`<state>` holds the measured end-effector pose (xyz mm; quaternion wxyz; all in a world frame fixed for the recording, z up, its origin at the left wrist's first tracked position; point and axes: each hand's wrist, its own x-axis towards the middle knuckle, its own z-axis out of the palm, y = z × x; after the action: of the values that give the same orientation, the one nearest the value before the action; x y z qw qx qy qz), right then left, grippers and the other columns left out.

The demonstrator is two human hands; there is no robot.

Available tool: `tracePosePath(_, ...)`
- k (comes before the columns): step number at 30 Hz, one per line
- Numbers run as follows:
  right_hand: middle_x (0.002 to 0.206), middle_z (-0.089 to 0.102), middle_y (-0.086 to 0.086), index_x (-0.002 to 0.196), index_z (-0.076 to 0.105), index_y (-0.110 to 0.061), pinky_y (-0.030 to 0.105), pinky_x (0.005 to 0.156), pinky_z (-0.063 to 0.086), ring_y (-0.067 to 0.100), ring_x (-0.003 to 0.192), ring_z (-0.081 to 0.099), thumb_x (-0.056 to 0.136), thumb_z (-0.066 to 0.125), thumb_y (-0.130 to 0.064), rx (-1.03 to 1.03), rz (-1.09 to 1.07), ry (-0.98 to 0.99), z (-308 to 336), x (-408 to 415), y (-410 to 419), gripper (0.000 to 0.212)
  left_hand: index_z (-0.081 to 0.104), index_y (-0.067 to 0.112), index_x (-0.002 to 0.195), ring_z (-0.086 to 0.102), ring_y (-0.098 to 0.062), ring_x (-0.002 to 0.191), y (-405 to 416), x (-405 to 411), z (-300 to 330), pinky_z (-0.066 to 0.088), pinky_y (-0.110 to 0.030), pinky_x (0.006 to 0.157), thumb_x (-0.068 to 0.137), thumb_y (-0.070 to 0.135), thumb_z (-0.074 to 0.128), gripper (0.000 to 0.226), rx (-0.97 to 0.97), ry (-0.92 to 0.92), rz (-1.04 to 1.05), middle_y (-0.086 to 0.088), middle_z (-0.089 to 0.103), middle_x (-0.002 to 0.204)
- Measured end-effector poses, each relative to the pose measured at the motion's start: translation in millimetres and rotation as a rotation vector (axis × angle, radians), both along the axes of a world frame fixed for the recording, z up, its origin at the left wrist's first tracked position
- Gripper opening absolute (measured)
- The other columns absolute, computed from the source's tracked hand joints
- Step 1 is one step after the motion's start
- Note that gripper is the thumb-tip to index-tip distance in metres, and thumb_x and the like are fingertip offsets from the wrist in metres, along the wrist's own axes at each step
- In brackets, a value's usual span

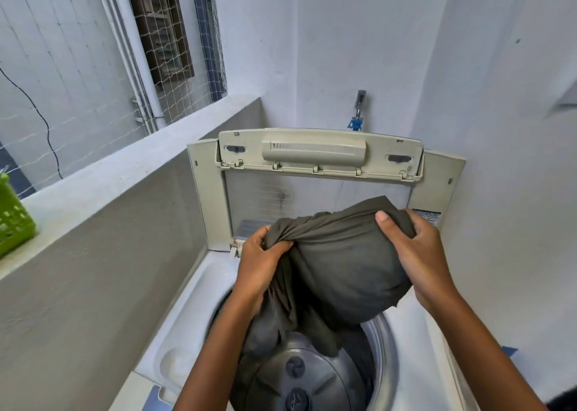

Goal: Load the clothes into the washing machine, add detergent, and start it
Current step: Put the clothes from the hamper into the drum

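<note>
Matt grey-olive cloth garment (343,260), shiny metal drum (379,367), glossy white plastic washer top (190,320), rough plastered ledge (125,167).

Illumination is soft, even daylight entering from the netted opening (175,51) at upper left. White walls (343,35) read bright without glare. Shadows are faint and diffuse; the deepest shade lies inside the drum (299,376) beneath the grey cloth (343,254). Wide-angle distortion bows the ledge (125,167) and wall lines toward the frame edges. Focus is slightly soft throughout, with compression smearing on textured surfaces.
</note>
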<state>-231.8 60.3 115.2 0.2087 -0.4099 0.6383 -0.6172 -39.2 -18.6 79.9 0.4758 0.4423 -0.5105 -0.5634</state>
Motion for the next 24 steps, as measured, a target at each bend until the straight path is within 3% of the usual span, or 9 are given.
tracePosePath(5, 0.094, 0.062, 0.024, 0.093, 0.061, 0.004, 0.031, 0.071, 0.044, 0.018, 0.075, 0.054, 0.092, 0.056, -0.035, -0.02, -0.024, 0.042, 2, -12, -1, 0.039, 0.067, 0.019, 0.111, 0.068, -0.013, 0.095, -8, 8, -1, 0.05, -0.022, 0.08, 0.081, 0.007, 0.071, 0.033, -0.025, -0.042, -0.077, 0.002, 0.073, 0.102)
tracePosePath(10, 0.092, 0.056, 0.031, 0.091, 0.058, 0.01, 0.032, 0.071, 0.04, 0.021, 0.077, 0.051, 0.092, 0.057, -0.031, -0.038, 0.026, 0.014, 7, -22, 0, 0.041, 0.067, 0.019, 0.111, 0.069, -0.012, 0.091, -11, 13, 7, 0.052, -0.022, 0.079, 0.077, 0.005, 0.074, 0.036, -0.015, 0.034, -0.096, 0.002, 0.074, 0.099)
tracePosePath(14, 0.07, 0.054, 0.012, 0.07, 0.061, -0.001, 0.033, 0.069, 0.037, 0.021, 0.074, 0.049, 0.091, 0.057, -0.024, 0.139, 0.133, 0.136, 10, -27, 2, 0.031, 0.063, 0.014, 0.115, 0.07, -0.014, 0.083, -11, 16, 23, 0.055, -0.02, 0.069, 0.083, 0.006, 0.067, 0.034, 0.045, 0.243, -0.187, -0.004, 0.073, 0.1)
tracePosePath(18, 0.064, 0.052, 0.003, 0.059, 0.057, -0.013, 0.034, 0.072, 0.037, 0.018, 0.071, 0.051, 0.088, 0.059, -0.018, 0.388, 0.379, 0.34, 11, -24, 5, 0.029, 0.064, 0.016, 0.114, 0.069, -0.014, 0.084, -6, 11, 40, 0.056, -0.021, 0.07, 0.084, 0.011, 0.067, 0.031, 0.013, 0.262, -0.251, -0.003, 0.073, 0.1)
tracePosePath(21, 0.095, 0.062, -0.008, 0.088, 0.061, -0.025, 0.035, 0.09, 0.04, 0.011, 0.094, 0.056, 0.084, 0.064, -0.031, 0.497, 0.517, 0.448, 1, -16, 2, 0.008, 0.066, 0.017, 0.108, 0.068, -0.012, 0.079, -2, 3, 49, 0.057, -0.021, 0.069, 0.085, 0.009, 0.064, 0.024, 0.012, 0.299, -0.306, -0.001, 0.073, 0.094)
tracePosePath(22, 0.109, 0.058, -0.013, 0.099, 0.056, -0.033, 0.036, 0.096, 0.036, 0.006, 0.103, 0.052, 0.083, 0.064, -0.036, 0.507, 0.536, 0.476, -4, -13, 0, 0.018, 0.066, 0.017, 0.107, 0.068, -0.012, 0.077, -1, 0, 51, 0.056, -0.02, 0.068, 0.086, 0.008, 0.063, 0.023, 0.007, 0.29, -0.326, -0.001, 0.072, 0.092)
tracePosePath(24, 0.124, 0.046, -0.017, 0.116, 0.043, -0.038, 0.03, 0.101, 0.031, -0.004, 0.11, 0.043, 0.087, 0.062, -0.027, 0.457, 0.596, 0.418, -7, -3, -4, 0.037, 0.067, 0.017, 0.103, 0.067, -0.011, 0.075, 2, -5, 55, 0.056, -0.019, 0.067, 0.088, 0.006, 0.061, 0.02, -0.011, 0.259, -0.38, 0.0, 0.072, 0.088)
